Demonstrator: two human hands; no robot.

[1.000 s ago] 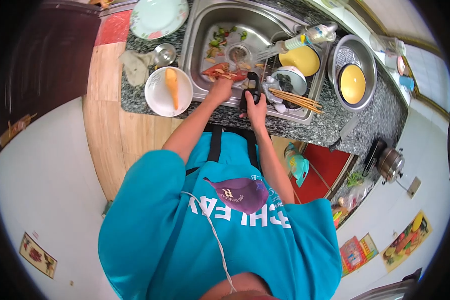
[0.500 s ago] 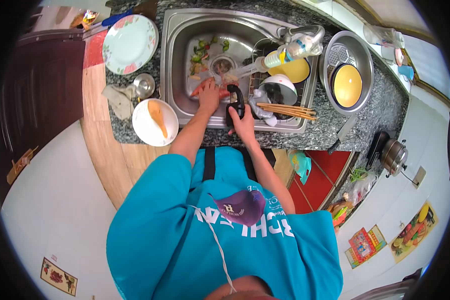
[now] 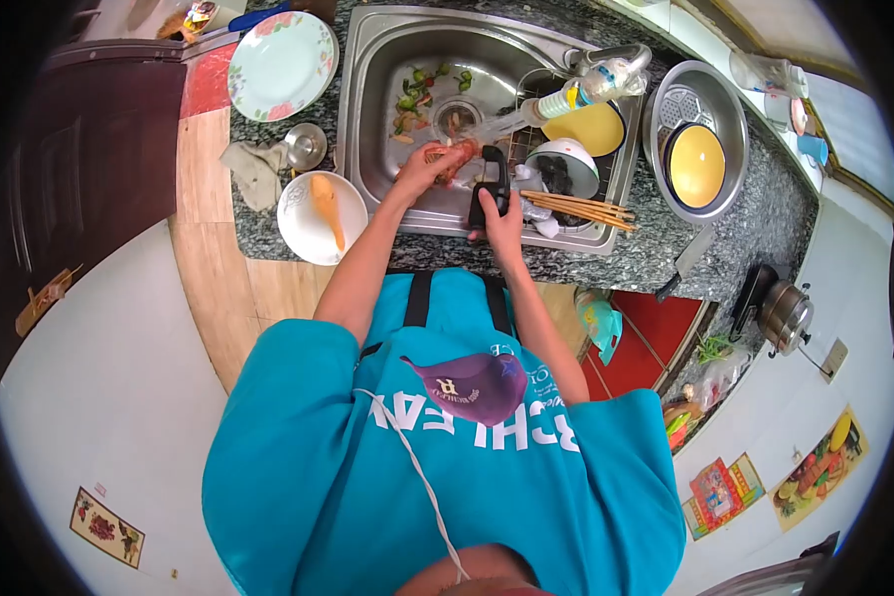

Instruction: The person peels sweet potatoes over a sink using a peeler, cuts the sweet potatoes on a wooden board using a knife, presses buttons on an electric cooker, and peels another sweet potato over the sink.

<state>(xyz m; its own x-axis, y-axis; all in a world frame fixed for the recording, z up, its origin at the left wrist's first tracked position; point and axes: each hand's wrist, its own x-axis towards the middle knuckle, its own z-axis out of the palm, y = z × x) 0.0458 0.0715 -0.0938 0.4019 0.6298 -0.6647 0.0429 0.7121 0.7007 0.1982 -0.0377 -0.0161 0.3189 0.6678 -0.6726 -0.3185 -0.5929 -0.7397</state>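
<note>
Over the sink [image 3: 361, 149], my left hand [image 3: 419, 175] is closed on a reddish item [image 3: 455, 157], too small to identify, close to the running water. My right hand [image 3: 502, 226] grips a black object [image 3: 489, 199] with a curved handle at the sink's front edge. Water falls from the faucet's plastic extension [image 3: 558, 103]. Green and red scraps [image 3: 414, 97] lie on the sink floor near the drain. To the left, a white bowl [image 3: 298, 223] holds an orange, elongated piece [image 3: 326, 207].
A floral plate [image 3: 283, 65], a metal cup [image 3: 306, 146] and a cloth [image 3: 255, 174] are on the left counter. Right of my hands are chopsticks [image 3: 578, 207], a yellow bowl [image 3: 588, 127] and a white bowl [image 3: 566, 159]. Farther right are a steel basin [image 3: 663, 164] and a knife [image 3: 692, 252].
My left hand first spread over the red item in the sink, then lifted it toward the water stream. The black object has stayed in my right hand. The camera view has shifted.
</note>
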